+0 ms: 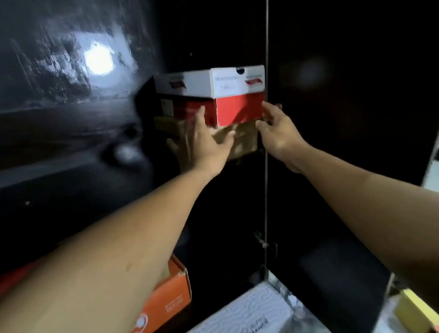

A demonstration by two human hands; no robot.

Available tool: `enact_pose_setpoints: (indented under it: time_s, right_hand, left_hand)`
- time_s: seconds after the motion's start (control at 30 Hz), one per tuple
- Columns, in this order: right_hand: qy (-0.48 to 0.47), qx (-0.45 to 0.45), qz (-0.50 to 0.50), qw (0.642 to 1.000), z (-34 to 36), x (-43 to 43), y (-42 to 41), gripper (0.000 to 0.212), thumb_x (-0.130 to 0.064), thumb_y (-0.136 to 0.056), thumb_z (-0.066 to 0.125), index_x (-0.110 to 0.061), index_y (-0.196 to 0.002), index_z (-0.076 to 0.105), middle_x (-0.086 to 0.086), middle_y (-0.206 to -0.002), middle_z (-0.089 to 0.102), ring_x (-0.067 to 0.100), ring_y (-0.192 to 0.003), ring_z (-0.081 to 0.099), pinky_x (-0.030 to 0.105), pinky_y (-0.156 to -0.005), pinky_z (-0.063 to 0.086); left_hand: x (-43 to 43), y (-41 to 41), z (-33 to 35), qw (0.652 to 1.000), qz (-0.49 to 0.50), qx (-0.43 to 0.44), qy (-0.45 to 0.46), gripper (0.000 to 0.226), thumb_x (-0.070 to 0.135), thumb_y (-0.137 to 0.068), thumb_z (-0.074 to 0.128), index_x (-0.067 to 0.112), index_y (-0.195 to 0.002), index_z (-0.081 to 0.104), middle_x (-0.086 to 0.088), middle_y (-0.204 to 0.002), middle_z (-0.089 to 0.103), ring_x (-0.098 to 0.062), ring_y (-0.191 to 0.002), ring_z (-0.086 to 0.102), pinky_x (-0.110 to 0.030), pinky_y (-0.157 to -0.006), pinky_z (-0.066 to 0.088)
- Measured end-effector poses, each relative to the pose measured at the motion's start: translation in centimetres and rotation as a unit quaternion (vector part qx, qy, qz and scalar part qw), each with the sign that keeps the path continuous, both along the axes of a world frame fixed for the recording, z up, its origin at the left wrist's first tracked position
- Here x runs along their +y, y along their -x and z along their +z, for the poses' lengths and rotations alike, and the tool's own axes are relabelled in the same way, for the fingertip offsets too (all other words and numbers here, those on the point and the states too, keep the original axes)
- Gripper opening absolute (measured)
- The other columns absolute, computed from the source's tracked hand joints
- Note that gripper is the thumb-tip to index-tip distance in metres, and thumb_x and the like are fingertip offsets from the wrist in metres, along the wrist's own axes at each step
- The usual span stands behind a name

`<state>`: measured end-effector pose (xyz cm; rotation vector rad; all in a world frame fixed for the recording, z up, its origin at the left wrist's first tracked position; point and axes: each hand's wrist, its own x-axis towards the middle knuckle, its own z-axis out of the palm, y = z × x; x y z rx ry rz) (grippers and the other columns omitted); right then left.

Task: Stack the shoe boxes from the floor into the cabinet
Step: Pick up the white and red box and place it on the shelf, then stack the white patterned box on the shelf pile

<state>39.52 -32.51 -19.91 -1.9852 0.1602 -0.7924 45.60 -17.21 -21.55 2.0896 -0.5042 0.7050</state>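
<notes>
Fingers of the left hand [204,146] are spread wide, touching the red box [235,109] and the brown box [243,140] under it; the right hand [278,130] touches the red box's right lower corner with loose, nearly straight fingers, holding nothing. The 2 boxes sit stacked inside the dark cabinet [207,27]. Uneven pushing could slide the red box off. The 2 arms are stretched forward and up
</notes>
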Motion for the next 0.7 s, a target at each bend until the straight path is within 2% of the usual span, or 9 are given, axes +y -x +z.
enact_pose_setpoints:
  time_s: [0.1, 0.17, 0.27, 0.33, 0.4, 0.43, 0.5, 0.63, 0.7]
  right_hand:
    - [-0.001, 0.043, -0.004, 0.999, -4.3, -0.4, 2.5, 0.056, -0.023, -0.098, 0.053, -0.013, -0.151, 0.039, 0.008, -0.145, 0.053, 0.019, -0.133, 0.051, 0.037, -0.115, 0.038]
    - [-0.01, 0.093, -0.004, 0.996, -8.2, -0.7, 4.1, 0.051, -0.021, -0.1, 0.055, -0.014, -0.149, 0.041, 0.008, -0.142, 0.055, 0.022, -0.13, 0.053, 0.037, -0.112, 0.041]
    - [-0.015, 0.155, -0.009, 0.988, -15.0, -1.1, 6.1, 0.051, -0.017, -0.099, 0.058, -0.008, -0.147, 0.043, 0.015, -0.143, 0.053, 0.027, -0.132, 0.051, 0.03, -0.107, 0.041]
    - [-0.01, 0.208, -0.009, 0.978, -19.7, -1.2, 7.1, 0.05, -0.016, -0.099, 0.059, -0.005, -0.145, 0.044, 0.015, -0.141, 0.054, 0.028, -0.13, 0.053, 0.027, -0.101, 0.04]
    - [0.001, 0.258, -0.003, 0.966, -24.4, -1.2, 7.6, 0.043, -0.016, -0.096, 0.062, -0.006, -0.137, 0.054, 0.012, -0.128, 0.063, 0.029, -0.122, 0.06, 0.026, -0.094, 0.045]
    - [0.008, 0.279, 0.001, 0.96, -26.5, -1.3, 7.6, 0.038, -0.017, -0.094, 0.064, -0.008, -0.131, 0.059, 0.009, -0.118, 0.066, 0.029, -0.117, 0.063, 0.022, -0.085, 0.047]
    - [0.026, 0.322, 0.005, 0.946, -30.1, -1.3, 7.5, 0.033, -0.019, -0.092, 0.067, -0.011, -0.124, 0.063, 0.005, -0.109, 0.066, 0.027, -0.111, 0.065, 0.015, -0.07, 0.042]
    - [0.039, 0.35, 0.027, 0.935, -34.9, -1.3, 6.2, 0.054, -0.023, -0.093, 0.068, -0.008, -0.142, 0.049, 0.014, -0.134, 0.061, 0.028, -0.122, 0.059, 0.021, -0.085, 0.042]
    - [0.029, 0.372, 0.019, 0.928, -36.0, -1.0, 5.5, 0.058, -0.024, -0.093, 0.068, -0.008, -0.144, 0.046, 0.015, -0.133, 0.061, 0.028, -0.119, 0.06, 0.016, -0.076, 0.04]
  left_hand:
    - [1.8, 4.9, -4.8, 0.985, 0.019, -0.164, -0.055, 0.065, 0.053, -0.077, 0.063, 0.026, -0.135, 0.052, 0.003, -0.134, 0.054, -0.022, -0.128, 0.047, -0.047, -0.104, 0.033]
    - [2.8, 6.8, -9.1, 0.982, -0.01, -0.172, -0.071, 0.056, 0.052, -0.077, 0.064, 0.027, -0.127, 0.058, 0.004, -0.127, 0.057, -0.021, -0.121, 0.051, -0.045, -0.098, 0.037]
    - [4.4, 8.2, -17.8, 0.993, -0.064, -0.046, -0.082, 0.055, 0.056, -0.076, 0.059, 0.023, -0.12, 0.059, -0.001, -0.115, 0.062, -0.026, -0.108, 0.058, -0.046, -0.093, 0.046]
    - [6.0, 8.6, -23.7, 0.99, -0.064, 0.088, -0.09, 0.068, 0.065, -0.07, 0.055, 0.019, -0.12, 0.061, -0.005, -0.114, 0.064, -0.029, -0.107, 0.06, -0.037, -0.095, 0.045]
    - [8.2, 8.4, -28.3, 0.965, -0.026, 0.222, -0.139, 0.081, 0.076, -0.061, 0.053, 0.023, -0.123, 0.06, -0.004, -0.117, 0.065, -0.027, -0.111, 0.061, -0.034, -0.094, 0.047]
    - [9.3, 8.3, -30.0, 0.946, 0.001, 0.272, -0.177, 0.082, 0.079, -0.059, 0.055, 0.029, -0.124, 0.059, -0.001, -0.119, 0.065, -0.026, -0.112, 0.061, -0.035, -0.092, 0.049]
    - [11.1, 7.5, -33.0, 0.917, 0.044, 0.331, -0.22, 0.085, 0.079, -0.061, 0.064, 0.031, -0.13, 0.056, -0.001, -0.128, 0.062, -0.027, -0.119, 0.058, -0.036, -0.094, 0.05]
    - [12.6, 5.9, -37.0, 0.882, 0.066, 0.409, -0.225, 0.102, 0.079, -0.067, 0.066, 0.014, -0.144, 0.044, -0.01, -0.146, 0.049, -0.032, -0.131, 0.049, -0.039, -0.103, 0.045]
    - [12.6, 5.5, -38.0, 0.866, 0.059, 0.451, -0.209, 0.106, 0.078, -0.07, 0.065, 0.008, -0.145, 0.04, -0.012, -0.144, 0.049, -0.032, -0.13, 0.05, -0.035, -0.101, 0.045]
